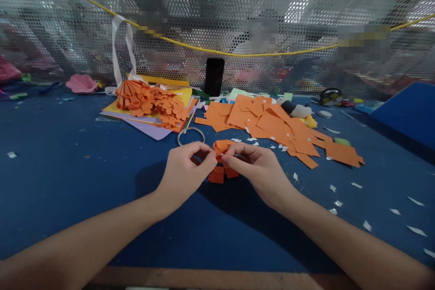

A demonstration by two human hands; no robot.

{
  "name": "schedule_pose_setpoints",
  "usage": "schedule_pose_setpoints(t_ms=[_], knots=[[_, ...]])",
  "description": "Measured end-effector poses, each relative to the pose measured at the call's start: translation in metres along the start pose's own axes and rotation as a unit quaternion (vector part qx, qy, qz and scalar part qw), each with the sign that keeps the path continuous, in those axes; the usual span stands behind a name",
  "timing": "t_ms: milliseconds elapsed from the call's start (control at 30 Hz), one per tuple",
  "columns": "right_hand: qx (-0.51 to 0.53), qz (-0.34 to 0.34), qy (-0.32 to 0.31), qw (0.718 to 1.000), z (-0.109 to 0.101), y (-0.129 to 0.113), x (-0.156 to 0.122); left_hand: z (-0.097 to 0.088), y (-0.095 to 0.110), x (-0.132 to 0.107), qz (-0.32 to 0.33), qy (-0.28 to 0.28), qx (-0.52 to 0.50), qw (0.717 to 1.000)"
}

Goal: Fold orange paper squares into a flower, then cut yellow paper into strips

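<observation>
While both hands meet close together, the orange folded paper is held between their fingertips, to the right of the grey ring and slightly nearer the person. The left hand pinches one side with thumb and forefinger; the right hand pinches the other, a pale scrap showing at its fingertips, too small to identify. Orange flaps show beneath, though whether they join the folded paper cannot be told.

Uneven pulling by the two pinches could crease or tear the thin paper, or let a fold spring open. If the pale scrap is adhesive, it might cling to a finger or settle crooked. The ring lies so near the left knuckles that a wide move could nudge it.

Beyond the ring, to its left, orange paper flowers rest on coloured sheets; beyond it to the right spreads a pile of orange paper pieces, whose loose edges a careless right hand could scatter. Farther behind the ring, a black phone stands upright. White scraps dot the blue table well to the ring's right, and could stick to any tacky surface.
</observation>
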State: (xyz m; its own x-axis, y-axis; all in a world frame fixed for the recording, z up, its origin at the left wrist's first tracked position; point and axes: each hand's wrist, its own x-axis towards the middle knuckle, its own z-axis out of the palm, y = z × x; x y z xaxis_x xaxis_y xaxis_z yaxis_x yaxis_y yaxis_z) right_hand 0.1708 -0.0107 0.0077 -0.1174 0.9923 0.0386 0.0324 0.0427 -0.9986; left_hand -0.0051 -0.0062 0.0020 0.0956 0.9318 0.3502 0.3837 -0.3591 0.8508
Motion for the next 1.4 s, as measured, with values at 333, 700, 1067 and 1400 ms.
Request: schedule_pose_setpoints(t_ms=[333,700,1067,1400], knots=[[-0.049,-0.029,0.007,0.998,-0.003,0.004,0.002,0.007,-0.006,-0.004,-0.105,-0.036,-0.187,0.976],[-0.096,-0.045,-0.004,0.994,-0.008,0.003,0.004,0.010,-0.014,-0.002,-0.153,-0.056,-0.254,0.953],[-0.143,-0.068,0.019,0.987,-0.010,0.007,0.006,0.011,-0.012,-0.003,-0.128,-0.061,-0.248,0.958],[-0.106,-0.037,0.055,0.992,-0.010,0.011,0.008,0.011,-0.006,-0.005,-0.065,-0.058,-0.206,0.975]])
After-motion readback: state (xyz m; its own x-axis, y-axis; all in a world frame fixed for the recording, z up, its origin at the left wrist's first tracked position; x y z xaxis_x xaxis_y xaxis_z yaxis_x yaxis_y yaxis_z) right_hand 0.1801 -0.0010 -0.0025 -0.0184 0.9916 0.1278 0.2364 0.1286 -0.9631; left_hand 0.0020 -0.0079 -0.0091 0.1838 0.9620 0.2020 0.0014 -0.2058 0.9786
